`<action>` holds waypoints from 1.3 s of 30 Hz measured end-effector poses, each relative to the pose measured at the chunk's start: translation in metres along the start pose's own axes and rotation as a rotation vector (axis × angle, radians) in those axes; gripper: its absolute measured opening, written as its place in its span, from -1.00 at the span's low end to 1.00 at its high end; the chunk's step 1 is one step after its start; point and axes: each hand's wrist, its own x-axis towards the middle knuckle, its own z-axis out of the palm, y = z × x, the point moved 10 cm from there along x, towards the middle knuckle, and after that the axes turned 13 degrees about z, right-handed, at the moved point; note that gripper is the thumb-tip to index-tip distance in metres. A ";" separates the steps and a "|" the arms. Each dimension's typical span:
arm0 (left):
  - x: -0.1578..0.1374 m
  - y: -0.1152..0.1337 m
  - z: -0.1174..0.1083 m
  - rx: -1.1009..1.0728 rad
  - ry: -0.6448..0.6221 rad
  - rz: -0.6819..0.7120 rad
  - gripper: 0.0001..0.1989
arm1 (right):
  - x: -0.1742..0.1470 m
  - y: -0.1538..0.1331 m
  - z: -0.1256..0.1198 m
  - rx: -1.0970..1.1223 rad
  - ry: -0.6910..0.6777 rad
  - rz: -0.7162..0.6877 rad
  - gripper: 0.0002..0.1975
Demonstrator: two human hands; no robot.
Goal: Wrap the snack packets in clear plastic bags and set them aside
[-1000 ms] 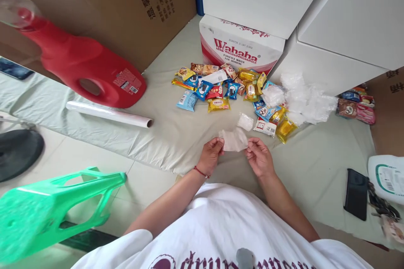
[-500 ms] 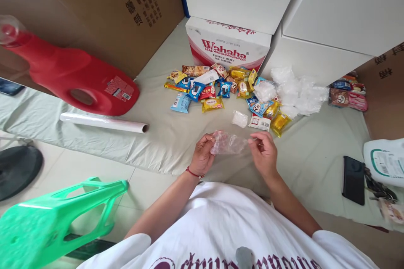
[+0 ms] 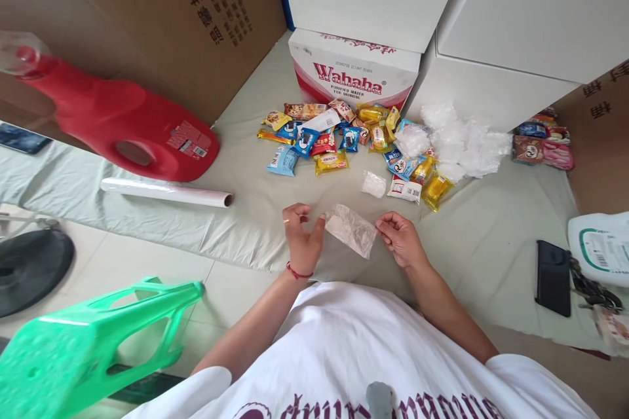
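A small clear plastic bag (image 3: 350, 230) hangs between my two hands above the cloth. My right hand (image 3: 400, 237) pinches its right end between thumb and fingers. My left hand (image 3: 303, 236) is at the bag's left end with thumb and fingers apart, the thumb tip close to the bag's edge. Beyond the hands lies a pile of wrapped snacks (image 3: 330, 162), blue, yellow and red. A folded clear bag (image 3: 374, 184) rests just in front of it, and a heap of crumpled clear bags (image 3: 466, 144) sits to the right.
A Wahaba-style water carton marked Wahaha (image 3: 354, 72) stands behind the snacks. To the left lie a red detergent bottle (image 3: 132, 121) and a white roll (image 3: 167, 192). A green stool (image 3: 88, 340) stands on the floor. A black phone (image 3: 553, 278) and a white bottle (image 3: 599, 249) are at right.
My left hand has let go of the bag's left end and spread its fingers, moving slightly left. My right hand now grips the right end, and the bag has tilted down rightward.
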 end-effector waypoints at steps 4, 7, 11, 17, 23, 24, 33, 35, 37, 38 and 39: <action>-0.024 0.051 0.045 -0.002 -0.413 0.247 -0.85 | -0.002 -0.001 0.012 0.068 -0.060 -0.001 -0.55; -0.047 0.049 0.073 0.104 -0.563 0.200 -0.65 | -0.001 0.002 0.012 0.082 -0.051 -0.023 -0.56; -0.062 0.025 0.094 0.179 -0.659 0.080 -0.86 | -0.001 0.009 0.010 0.069 -0.054 -0.009 -0.53; -0.057 0.026 0.096 0.021 -0.639 0.124 -0.84 | -0.001 0.020 -0.004 0.000 0.043 0.033 -0.48; -0.057 0.023 0.089 -0.146 -0.533 0.004 -0.94 | 0.006 0.024 0.004 -0.100 -0.087 0.092 -0.59; -0.057 0.021 0.088 -0.152 -0.516 -0.029 -0.97 | 0.006 0.024 0.006 -0.077 -0.117 0.107 -0.59; -0.057 -0.001 0.083 -0.329 -0.433 -0.280 -0.83 | -0.002 0.024 0.021 -0.021 -0.182 0.113 -0.60; -0.053 -0.018 0.071 -0.408 -0.321 -0.397 -0.77 | -0.003 0.022 0.012 -0.010 -0.123 0.096 -0.61; -0.050 -0.036 0.054 -0.499 -0.176 -0.529 -0.71 | -0.006 0.024 0.001 0.001 -0.067 0.095 -0.62; -0.050 -0.043 0.047 -0.551 -0.112 -0.593 -0.68 | -0.008 0.025 -0.004 -0.013 -0.053 0.098 -0.62; -0.049 -0.047 0.042 -0.606 -0.068 -0.648 -0.66 | -0.009 0.027 -0.006 -0.047 -0.056 0.103 -0.62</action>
